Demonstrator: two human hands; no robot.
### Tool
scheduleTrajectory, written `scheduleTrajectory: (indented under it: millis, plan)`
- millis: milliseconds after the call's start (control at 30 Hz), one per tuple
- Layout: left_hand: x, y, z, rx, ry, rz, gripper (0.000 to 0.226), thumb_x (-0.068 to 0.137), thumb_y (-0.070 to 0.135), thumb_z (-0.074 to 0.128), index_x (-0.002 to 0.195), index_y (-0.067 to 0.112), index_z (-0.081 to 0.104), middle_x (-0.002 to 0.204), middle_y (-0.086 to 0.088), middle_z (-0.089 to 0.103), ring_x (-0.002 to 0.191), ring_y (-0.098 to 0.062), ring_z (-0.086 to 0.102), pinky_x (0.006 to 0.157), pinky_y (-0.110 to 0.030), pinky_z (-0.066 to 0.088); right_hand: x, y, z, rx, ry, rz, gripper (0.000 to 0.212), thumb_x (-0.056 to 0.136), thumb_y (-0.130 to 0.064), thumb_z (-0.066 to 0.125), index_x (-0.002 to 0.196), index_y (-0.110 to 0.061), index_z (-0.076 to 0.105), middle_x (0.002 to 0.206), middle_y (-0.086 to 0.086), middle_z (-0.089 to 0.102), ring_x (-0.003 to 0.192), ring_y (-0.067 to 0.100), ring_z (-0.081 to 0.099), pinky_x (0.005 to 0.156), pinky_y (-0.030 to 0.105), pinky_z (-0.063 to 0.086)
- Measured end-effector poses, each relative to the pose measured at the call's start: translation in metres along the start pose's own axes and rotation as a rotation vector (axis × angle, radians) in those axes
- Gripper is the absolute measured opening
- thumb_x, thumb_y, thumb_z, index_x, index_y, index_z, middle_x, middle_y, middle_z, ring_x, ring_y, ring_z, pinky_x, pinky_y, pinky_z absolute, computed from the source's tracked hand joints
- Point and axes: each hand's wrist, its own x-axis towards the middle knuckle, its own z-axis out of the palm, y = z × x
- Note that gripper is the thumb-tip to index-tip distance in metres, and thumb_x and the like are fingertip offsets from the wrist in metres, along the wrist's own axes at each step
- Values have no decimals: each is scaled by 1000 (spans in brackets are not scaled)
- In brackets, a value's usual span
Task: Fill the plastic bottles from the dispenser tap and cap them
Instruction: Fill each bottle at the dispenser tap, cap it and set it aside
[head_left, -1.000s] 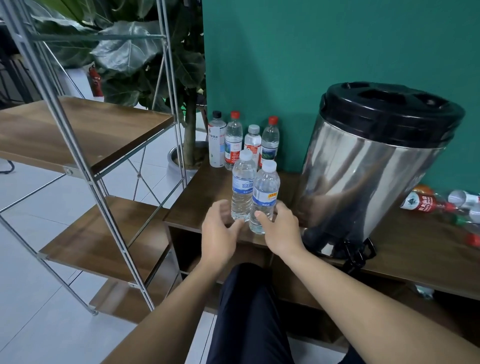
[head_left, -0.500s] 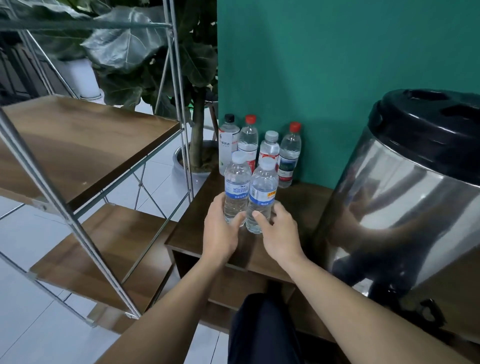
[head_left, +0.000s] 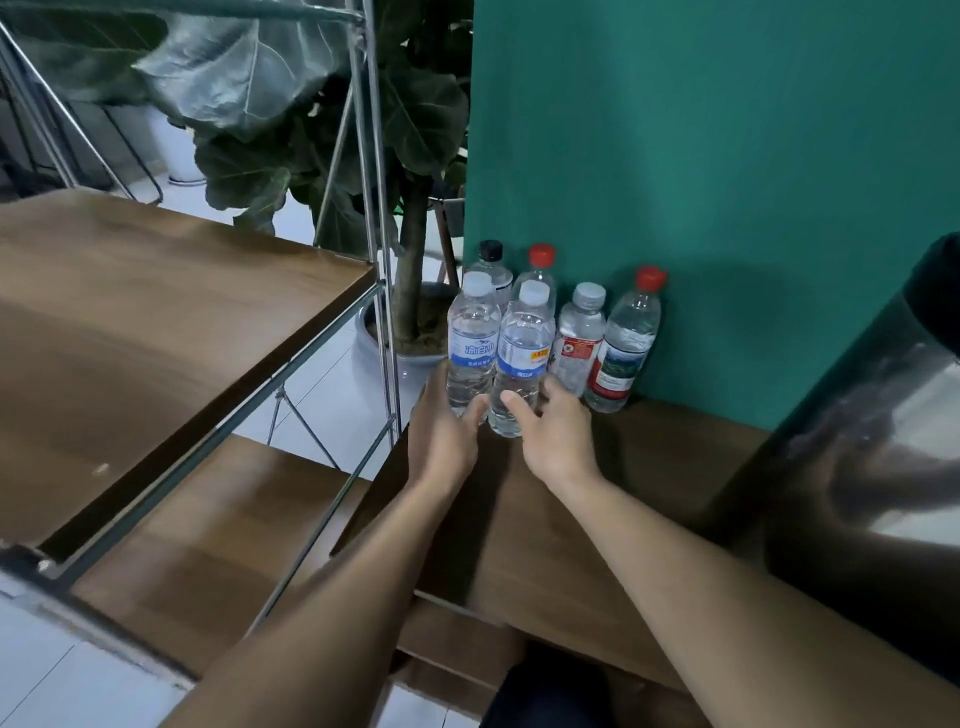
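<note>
Here, two capped blue-label bottles upright and side by side on the wooden cabinet top (head_left: 613, 499), long axes vertical: left bottle (head_left: 471, 347) gripped low by the left hand (head_left: 441, 436), fingers curled round its base; right bottle (head_left: 521, 358) gripped likewise by the right hand (head_left: 558, 441), thumb across the front. Just behind, four more capped bottles (head_left: 582, 332) against the green wall (head_left: 727, 182). Dispenser (head_left: 857, 441) well off to the right (tap out of view), so nearer the right hand.
</note>
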Motion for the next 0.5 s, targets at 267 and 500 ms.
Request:
scheduleTrajectory:
  millis: [267,500]
  plan:
    - [22,-6,7,-119,-15,9,50,102,31,79,147,37,57,135,17,75,124,-7,72,109,-46,60,23,5,12,-78,39,-15,42,103,-46,76,136,-20,71,129,-5,78,119,15,71,102,32,56]
    - [21,4,-4,-100,-47,-5,56,101,30,82,151,36,58,137,15,76,125,-6,71,111,-41,58,21,-7,4,-2,34,67,36,98,-44,83,126,-24,76,118,-11,81,109,10,74,101,35,60]
